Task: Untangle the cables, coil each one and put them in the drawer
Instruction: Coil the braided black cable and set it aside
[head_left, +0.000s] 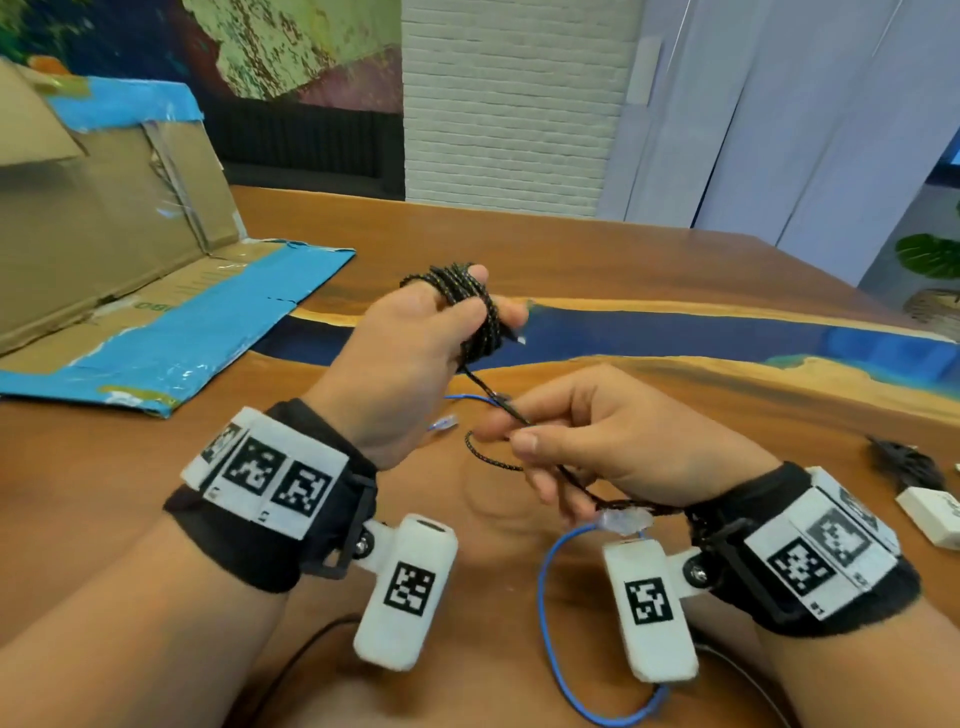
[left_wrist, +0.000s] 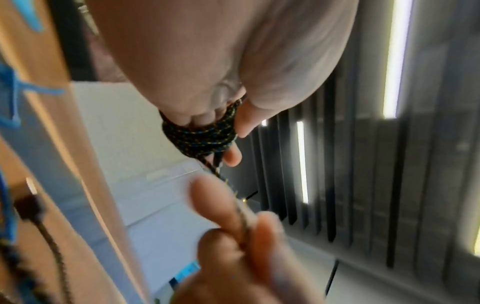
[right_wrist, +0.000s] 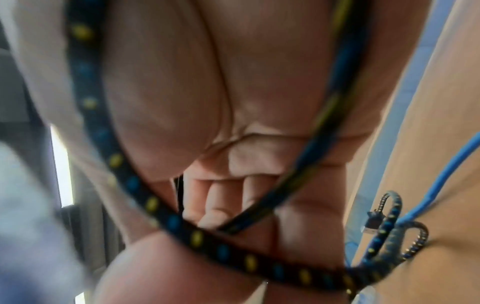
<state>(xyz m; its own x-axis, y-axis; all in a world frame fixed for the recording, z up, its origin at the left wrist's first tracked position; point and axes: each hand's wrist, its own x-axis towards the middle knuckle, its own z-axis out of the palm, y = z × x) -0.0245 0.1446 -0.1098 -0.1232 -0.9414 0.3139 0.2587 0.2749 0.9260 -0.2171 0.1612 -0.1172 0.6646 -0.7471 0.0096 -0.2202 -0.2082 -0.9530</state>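
several turns of the black braided cable with yellow and blue flecks (head_left: 470, 306) already wrap the left hand (head_left: 400, 358); the right hand (head_left: 597, 447) pinches its slack tail. thin blue cable (head_left: 543, 613) lies uncoiled on the wooden table (head_left: 675, 260); no drawer visible.

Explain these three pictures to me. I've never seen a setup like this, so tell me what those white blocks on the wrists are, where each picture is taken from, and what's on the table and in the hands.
No machine here: a person works bare-handed, wearing wrist straps with printed markers and small white cameras. The large picture comes from a head camera looking down; the other two look along each hand from the wrists. The left hand has a black braided cable wound in loops round its fingers. The right hand pinches the loose stretch of that cable, feeding it for coiling. On the wooden table lie a blue cable, a flattened cardboard box with blue tape, and, at the right edge, a white block beside a dark bundle that I cannot identify. No drawer is visible.
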